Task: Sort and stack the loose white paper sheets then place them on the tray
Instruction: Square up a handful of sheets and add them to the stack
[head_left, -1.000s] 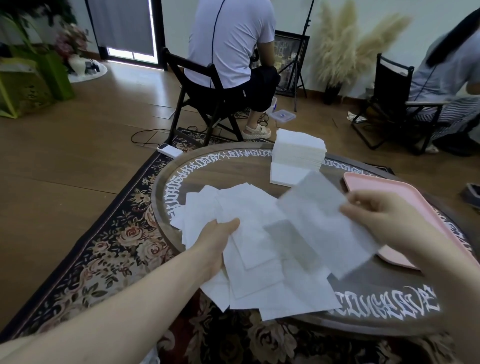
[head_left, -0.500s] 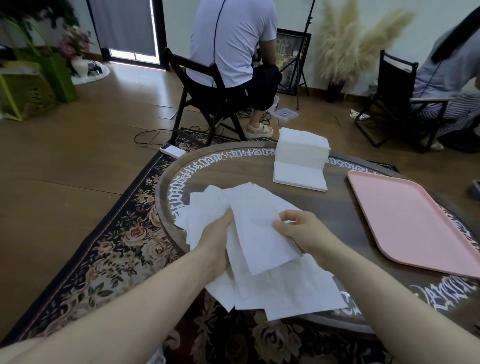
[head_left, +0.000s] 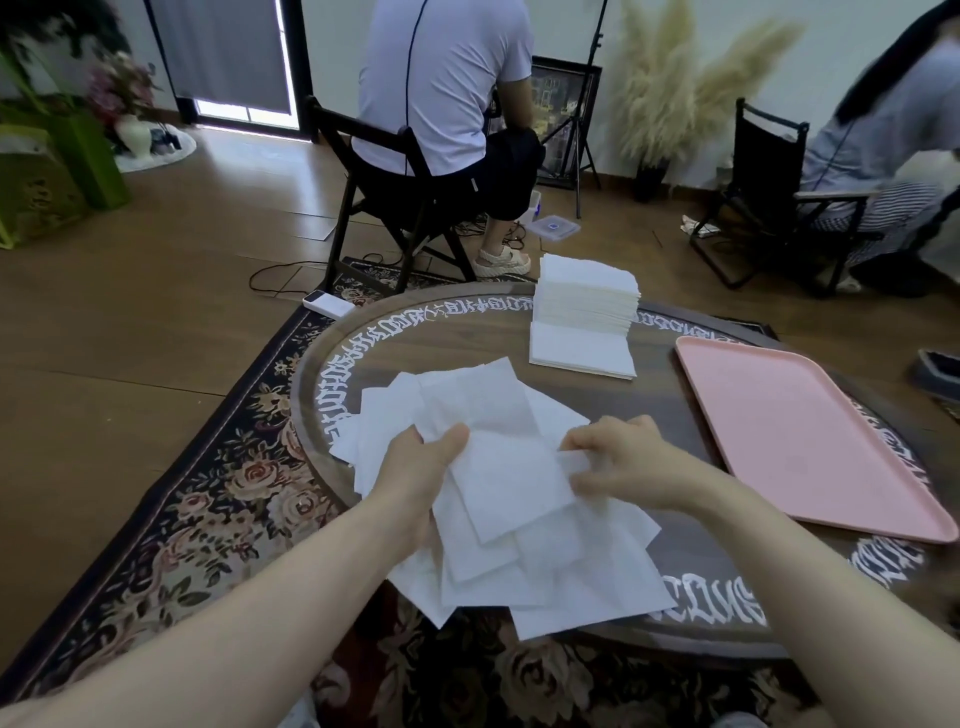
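At the near edge of the round table (head_left: 649, 395), a fanned heap of loose white paper sheets (head_left: 498, 519) lies spread, its lowest corners hanging past the table's rim. The left hand (head_left: 415, 478) holds the left side of the heap, thumb pressed on top and the other fingers hidden beneath the sheets. The right hand (head_left: 623, 462) grips the right edge of the top sheets, fingers curled and pinching a paper corner. On the table to the right of the heap sits the pink tray (head_left: 810, 431), apart from the sheets and bare. At the table's far side stands a tall stack of white paper (head_left: 587, 306) on a wider, thinner pile. Beyond the table, a person in a white shirt (head_left: 441, 83) sits on a black folding chair (head_left: 384, 208), back turned. The table stands on a floral rug (head_left: 208, 493).
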